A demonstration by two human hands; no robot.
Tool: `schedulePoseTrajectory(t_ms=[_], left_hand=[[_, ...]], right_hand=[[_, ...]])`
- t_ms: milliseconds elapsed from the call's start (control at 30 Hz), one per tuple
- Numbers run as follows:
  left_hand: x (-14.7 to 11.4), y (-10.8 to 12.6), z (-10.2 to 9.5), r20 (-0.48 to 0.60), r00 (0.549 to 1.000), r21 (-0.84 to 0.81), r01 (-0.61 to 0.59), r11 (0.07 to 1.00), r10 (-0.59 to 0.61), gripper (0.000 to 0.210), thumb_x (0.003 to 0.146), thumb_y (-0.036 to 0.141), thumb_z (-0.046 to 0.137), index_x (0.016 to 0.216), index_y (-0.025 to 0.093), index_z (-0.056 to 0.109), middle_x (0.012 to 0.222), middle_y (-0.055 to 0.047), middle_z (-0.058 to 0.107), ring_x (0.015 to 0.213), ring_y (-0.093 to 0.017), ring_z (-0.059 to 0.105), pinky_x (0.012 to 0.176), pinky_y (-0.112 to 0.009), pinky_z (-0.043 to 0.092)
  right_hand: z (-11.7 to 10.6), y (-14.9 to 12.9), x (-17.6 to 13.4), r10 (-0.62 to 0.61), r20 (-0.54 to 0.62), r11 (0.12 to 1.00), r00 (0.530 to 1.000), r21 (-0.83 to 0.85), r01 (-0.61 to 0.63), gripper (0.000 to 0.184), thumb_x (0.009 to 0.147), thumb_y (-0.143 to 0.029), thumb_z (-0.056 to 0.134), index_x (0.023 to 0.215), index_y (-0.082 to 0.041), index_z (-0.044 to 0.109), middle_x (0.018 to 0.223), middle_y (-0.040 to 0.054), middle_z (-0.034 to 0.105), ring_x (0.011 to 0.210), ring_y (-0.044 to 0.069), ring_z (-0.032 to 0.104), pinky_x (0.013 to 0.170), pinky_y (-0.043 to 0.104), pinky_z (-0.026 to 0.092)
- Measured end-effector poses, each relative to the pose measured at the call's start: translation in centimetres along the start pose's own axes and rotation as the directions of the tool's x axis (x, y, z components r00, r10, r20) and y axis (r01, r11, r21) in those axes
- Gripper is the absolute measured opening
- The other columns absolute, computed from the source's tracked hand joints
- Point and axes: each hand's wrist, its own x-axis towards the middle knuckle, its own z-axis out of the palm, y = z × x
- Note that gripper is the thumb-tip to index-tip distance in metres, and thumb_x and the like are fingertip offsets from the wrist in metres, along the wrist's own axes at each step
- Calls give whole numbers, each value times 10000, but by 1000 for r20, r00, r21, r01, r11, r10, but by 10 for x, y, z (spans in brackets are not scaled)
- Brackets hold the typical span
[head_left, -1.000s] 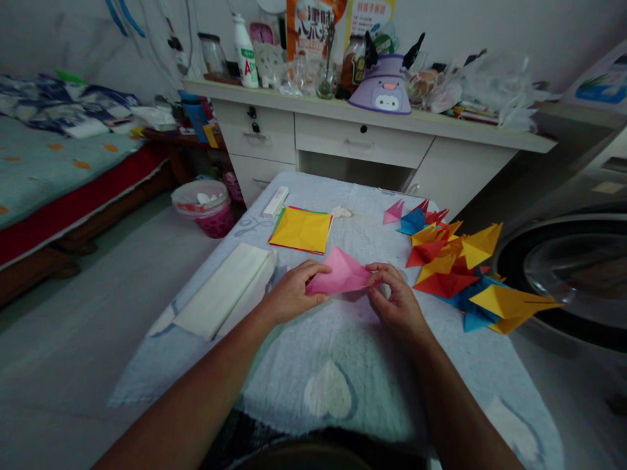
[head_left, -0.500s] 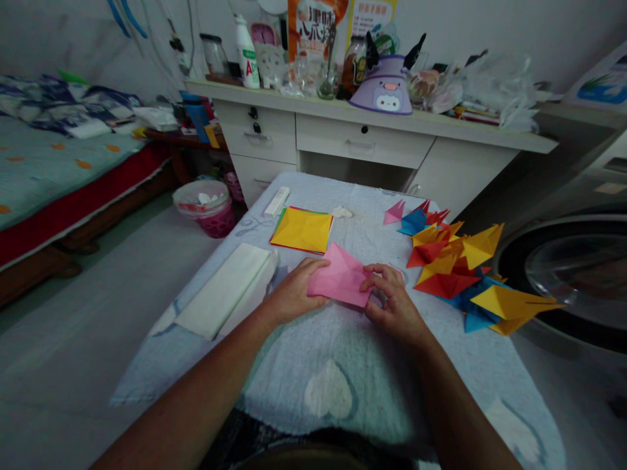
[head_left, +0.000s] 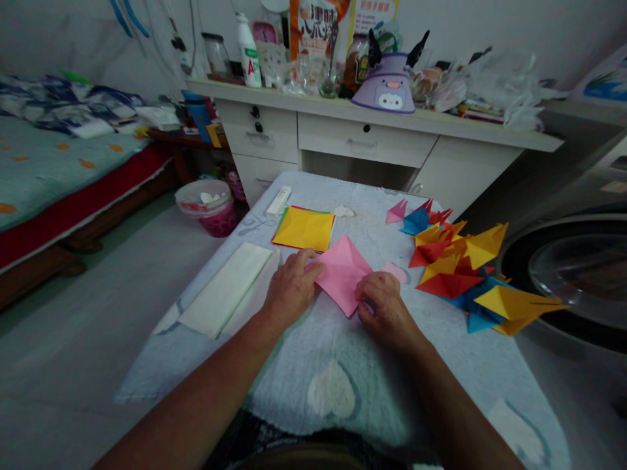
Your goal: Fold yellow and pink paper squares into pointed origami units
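Observation:
A square of pink origami paper (head_left: 345,269) with crease lines lies turned cornerwise, one corner towards me. My left hand (head_left: 294,282) has its thumb and fingers closed at the paper's left corner. At the lower right edge, my right hand (head_left: 385,301) pinches the paper with curled fingers. Just beyond is a stack of coloured paper squares (head_left: 304,228), yellow on top. Folded paper cranes (head_left: 453,284) in yellow, red and blue are grouped to the right, with a pink one (head_left: 396,212) at their far end.
A long folded white paper packet (head_left: 225,287) lies left on the cloth-covered table (head_left: 313,352). A small white box (head_left: 279,201) and a crumpled white scrap (head_left: 344,211) are at the back. A pink bin (head_left: 215,212) stands on the floor, left; a cluttered desk (head_left: 367,134) stands behind.
The pink paper has turned from lying edge-on to cornerwise, with a corner now towards me. My left hand has shifted slightly left, and the right hand's fingers have curled in more.

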Motion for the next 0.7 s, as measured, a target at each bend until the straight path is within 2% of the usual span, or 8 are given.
schedulePoseTrajectory(t_ms=[100,167,300,367,533,633,700], left_hand=[[-1,-2,1,49,999,-23,-8,1000,9,292,846,90,485,1010,250,666,1162,-31,589,924,-174,604,786,-286,499],[-2,-5,4,53,998,-97,-25,995,30,282,833,70,485,975,236,664,1106,-20,616,879,-157,625,773,-271,497],[0,-9,8,-13,999,-310,-41,950,39,293,788,19,486,947,215,633,1077,-32,627,997,-178,619,860,-294,496],[2,-9,6,-38,999,-410,-43,911,30,291,777,5,475,928,212,614,1109,-42,612,1073,-182,593,913,-310,485],[7,-4,4,-57,998,-580,-28,814,-6,234,785,1,466,859,193,576,1167,-68,576,1147,-176,551,1011,-347,428],[10,-2,10,-55,998,-656,-32,754,-6,168,816,36,478,825,186,554,1172,-79,561,1161,-175,539,1030,-356,410],[12,-2,15,-44,999,-682,-47,730,23,141,836,61,485,834,185,551,1187,-87,547,1184,-181,525,1040,-371,403]], right_hand=[[1,-6,0,-35,9,999,999,14,35,180,738,-63,530,832,-215,554,830,20,632,893,200,531,904,405,338],[3,-5,-1,-38,22,999,999,13,38,176,762,-97,545,886,-218,569,862,30,633,911,209,537,916,409,345],[4,6,-4,-8,17,997,1000,-72,9,385,767,-178,600,1148,-227,567,1135,94,602,1097,273,501,959,449,340],[4,13,-6,5,3,993,1000,-121,-4,503,742,-164,599,1237,-230,538,1236,111,560,1160,292,473,989,472,325],[-4,21,-10,-14,69,986,998,-163,25,660,665,-134,568,1317,-222,507,1392,118,478,1307,322,379,1068,535,249],[-5,19,-10,-10,99,980,995,-197,29,699,667,-82,511,1346,-248,499,1450,89,458,1380,321,310,1088,576,189],[-2,19,-10,1,96,973,995,-230,21,678,700,-42,469,1339,-266,512,1450,68,481,1393,306,310,1086,583,180]])
